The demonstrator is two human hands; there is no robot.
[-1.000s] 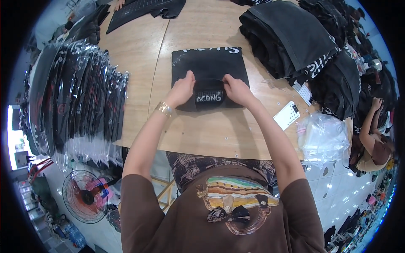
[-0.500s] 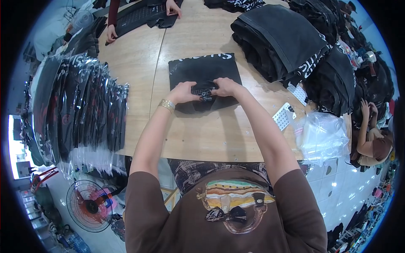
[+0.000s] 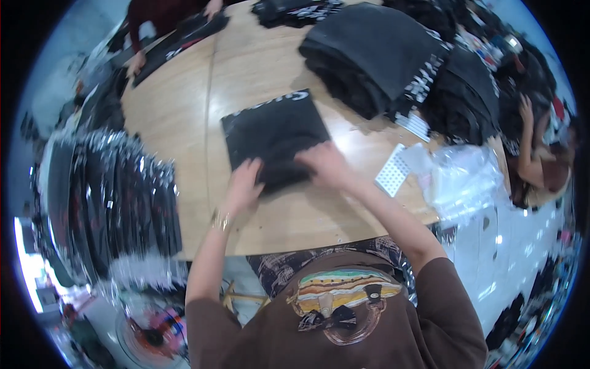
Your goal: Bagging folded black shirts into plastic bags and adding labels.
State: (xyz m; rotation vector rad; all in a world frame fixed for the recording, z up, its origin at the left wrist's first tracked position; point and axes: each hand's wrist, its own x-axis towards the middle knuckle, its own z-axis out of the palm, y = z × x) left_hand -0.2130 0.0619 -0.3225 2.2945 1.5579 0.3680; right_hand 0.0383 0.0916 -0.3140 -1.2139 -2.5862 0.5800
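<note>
Folded black garment (image 3: 275, 138) lies flat near the middle of the round wooden desk (image 3: 178, 117), pale lettering along its far edge.

Far left: rack of black garments in shiny clear bags (image 3: 110, 203), hanging edge-on beside the desk's rim.

Left hand (image 3: 244, 183): on the garment's near left corner, palm down, fingers spread and fairly flat, pressing rather than gripping. Nothing closed in it. Gold bracelet (image 3: 221, 221) at the wrist.

Right hand (image 3: 324, 163): on the garment's near right edge, also palm down, fingers loosely extended over the cloth. View is motion-blurred; cannot tell whether any fold is pinched under the fingertips.

Right of the hands: small white sheet with a dot pattern (image 3: 391, 175) on the desk, just beside a crumpled heap of clear plastic bags (image 3: 464, 181) at the desk's right rim.

Far side, right: tall stack of folded dark garments (image 3: 375, 52), a second dark stack (image 3: 470, 98) beyond it.

Top left: another person's hand (image 3: 136, 63) on a dark garment (image 3: 178, 40) spread on the desk's far edge. Far right: a further person (image 3: 541, 166), arm raised.
</note>
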